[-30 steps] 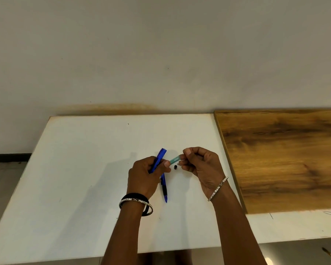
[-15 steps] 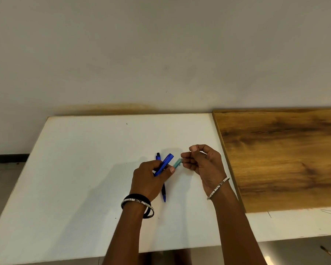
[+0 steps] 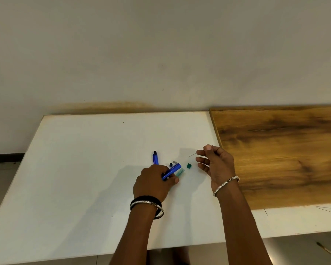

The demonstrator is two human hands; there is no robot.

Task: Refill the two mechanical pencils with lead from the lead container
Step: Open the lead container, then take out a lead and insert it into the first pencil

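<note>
Head view: left hand grips 1 blue pencil; right hand pinches 1 lead; 2nd pencil lies on the counter.

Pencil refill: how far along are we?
Done: lead container looks open, green cap beside it. In hand: left hand grips one blue pencil, right hand pinches a lead. Left: load it, then do the second pencil lying on the table.

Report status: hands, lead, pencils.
Left hand grips blue pencil. Right hand pinches one lead, clear of the pencil. Second pencil, lead container, green cap lie on the white table.
</note>
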